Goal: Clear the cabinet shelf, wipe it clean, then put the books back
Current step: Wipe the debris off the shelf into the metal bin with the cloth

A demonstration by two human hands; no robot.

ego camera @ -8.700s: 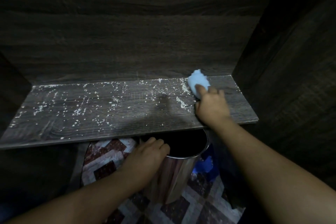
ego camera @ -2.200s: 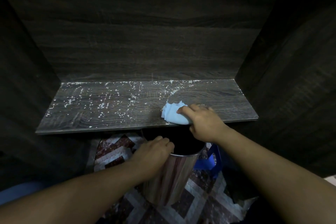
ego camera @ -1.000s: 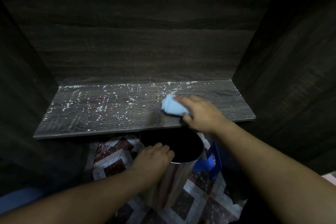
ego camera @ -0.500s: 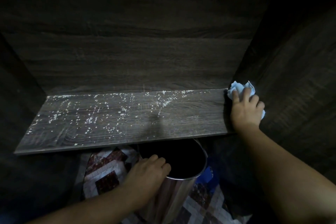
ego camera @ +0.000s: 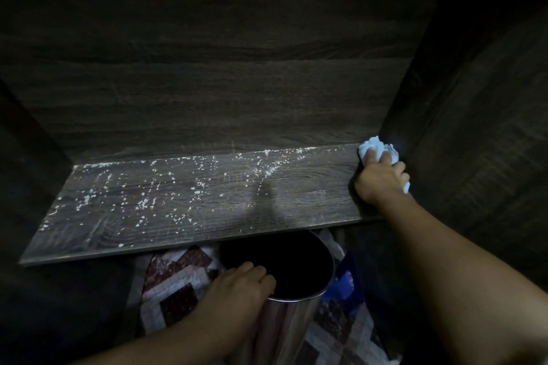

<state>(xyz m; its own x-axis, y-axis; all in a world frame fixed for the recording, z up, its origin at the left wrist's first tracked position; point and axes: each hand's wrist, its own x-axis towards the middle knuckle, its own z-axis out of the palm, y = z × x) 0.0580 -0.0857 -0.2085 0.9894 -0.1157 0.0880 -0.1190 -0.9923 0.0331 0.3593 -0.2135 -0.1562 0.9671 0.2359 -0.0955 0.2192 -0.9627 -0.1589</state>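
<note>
Right hand [ego camera: 381, 179] holds cloth [ego camera: 376, 147] at shelf [ego camera: 207, 210] corner (left hand [ego camera: 240, 287] apparently grips bin [ego camera: 286, 324]).

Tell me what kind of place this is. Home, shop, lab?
Probably a home: a dark wood-grain cabinet, its shelf strewn with white crumbs; left hand holds a steel bin below the shelf edge, right hand grips a blue cloth; patterned mosaic floor.

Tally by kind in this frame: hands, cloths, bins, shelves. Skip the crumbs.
Hands: 2 (left hand, right hand)
Cloths: 1 (blue cloth)
Bins: 1 (metal bin)
Shelves: 1 (shelf)
Total: 5
</note>
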